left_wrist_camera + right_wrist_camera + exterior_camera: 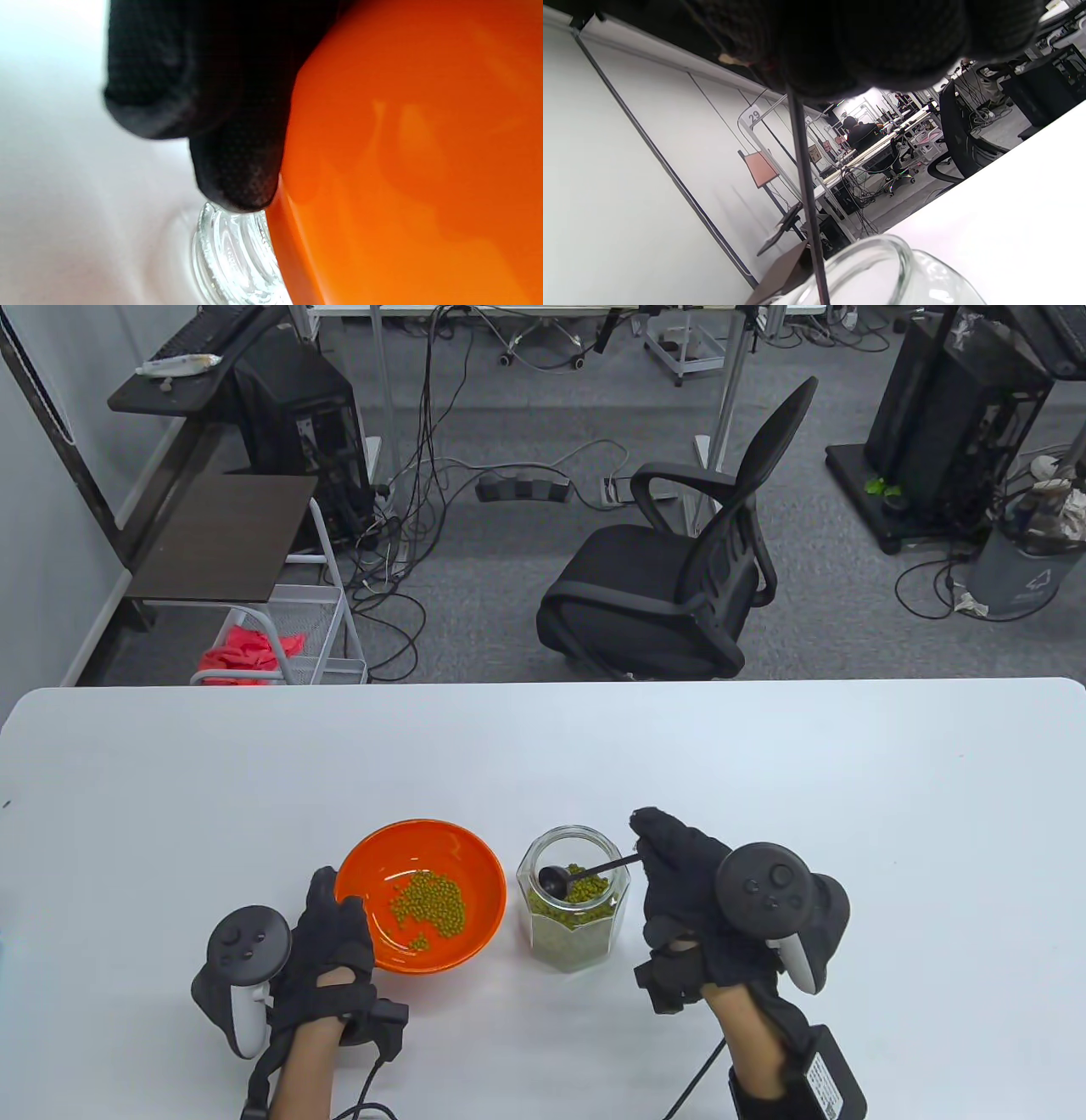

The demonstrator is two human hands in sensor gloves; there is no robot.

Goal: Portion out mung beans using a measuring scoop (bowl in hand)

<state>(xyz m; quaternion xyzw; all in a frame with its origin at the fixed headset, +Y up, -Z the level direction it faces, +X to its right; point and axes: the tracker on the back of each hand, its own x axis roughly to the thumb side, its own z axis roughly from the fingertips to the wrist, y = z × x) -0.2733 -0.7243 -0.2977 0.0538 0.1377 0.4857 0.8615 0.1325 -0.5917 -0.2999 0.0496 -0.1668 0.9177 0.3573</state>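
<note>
1. Table view shows the glass jar standing on the tabletop just right of the orange bowl; I take the jar as the landmark for every place below
2. The right hand, right of the jar, has its fingers pinched together on the thin handle of the measuring scoop, whose black cup sits inside the jar mouth above the mung beans
3. The left hand, on the far side of the bowl from the jar, has its fingers curled on the bowl's rim; a small heap of beans already lies in the bowl
4. Risk: the long handle, pinched only at its end, could twist and tip the cup, spilling beans into the gap between jar and bowl
5. Risk: the cup or handle could catch the jar's neck on the way out and topple the jar
6. Risk: a grip on one rim edge may let the bowl tilt and shed beans
7. Writing: the right wrist view shows a tag reading "29" on a frame far behind the jar; I can read no brand or label on jar, bowl or scoop
</note>
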